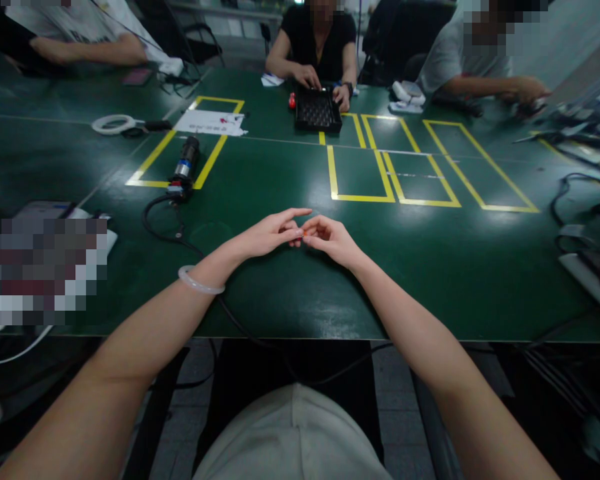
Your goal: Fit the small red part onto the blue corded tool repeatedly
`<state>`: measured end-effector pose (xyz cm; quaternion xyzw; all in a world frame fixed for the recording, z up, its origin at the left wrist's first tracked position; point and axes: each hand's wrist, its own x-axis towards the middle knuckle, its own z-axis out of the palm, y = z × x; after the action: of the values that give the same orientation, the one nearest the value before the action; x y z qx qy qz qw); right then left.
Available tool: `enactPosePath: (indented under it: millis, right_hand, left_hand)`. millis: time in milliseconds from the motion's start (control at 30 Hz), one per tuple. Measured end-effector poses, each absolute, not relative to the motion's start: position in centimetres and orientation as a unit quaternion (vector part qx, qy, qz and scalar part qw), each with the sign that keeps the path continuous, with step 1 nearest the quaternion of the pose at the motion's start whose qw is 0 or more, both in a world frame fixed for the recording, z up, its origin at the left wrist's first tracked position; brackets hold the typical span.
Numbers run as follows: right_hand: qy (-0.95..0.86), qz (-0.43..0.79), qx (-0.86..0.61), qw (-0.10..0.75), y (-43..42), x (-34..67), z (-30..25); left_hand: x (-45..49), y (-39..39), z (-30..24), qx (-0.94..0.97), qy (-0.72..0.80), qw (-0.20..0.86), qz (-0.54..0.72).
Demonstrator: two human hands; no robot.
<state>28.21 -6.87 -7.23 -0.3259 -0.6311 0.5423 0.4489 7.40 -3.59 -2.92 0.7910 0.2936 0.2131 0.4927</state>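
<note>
Both arms reach in over the near edge of the tabletop, elbows wide and wrists angled inward, so that the left hand and the right hand meet above its green surface, past the middle of that edge. The left index finger points out straight, its thumb pressing in from below; the right thumb and index finger are pinched together. Between the fingertips sits a small reddish piece, which both hands appear to grip, though the fingers cover too much of it to tell its shape. A pale bangle circles the left wrist. A black cable passes beneath the left forearm and over the near edge, leading back to a dark cylindrical device left of the hands. Beyond that lie a white ring with a handle and a printed sheet; at the far edge, a co-worker's hands touch a black tray
</note>
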Motion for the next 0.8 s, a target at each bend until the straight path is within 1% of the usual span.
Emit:
enactPosePath:
  millis: [233, 367, 633, 800]
  right_hand:
    - [-0.596, 0.533, -0.375, 0.469, -6.46, 28.61, -7.22]
    - [-0.593, 0.533, -0.387, 0.463, -6.57, 28.64, -7.06]
    - [-0.61, 0.526, -0.375, 0.46, -6.59, 28.42, -7.39]
    - [-0.598, 0.537, -0.374, 0.462, -6.54, 28.58, -7.21]
  left_hand:
    - [7.36, -3.28, -3.23, 0.813, 0.308, 0.411, 0.275]
    - [7.49, -3.53, -2.92, 0.828, 0.319, 0.369, 0.277]
    - [7.53, -3.59, -2.98, 0.826, 0.336, 0.355, 0.279]
    - [7.57, -3.64, -3.04, 0.828, 0.318, 0.366, 0.282]
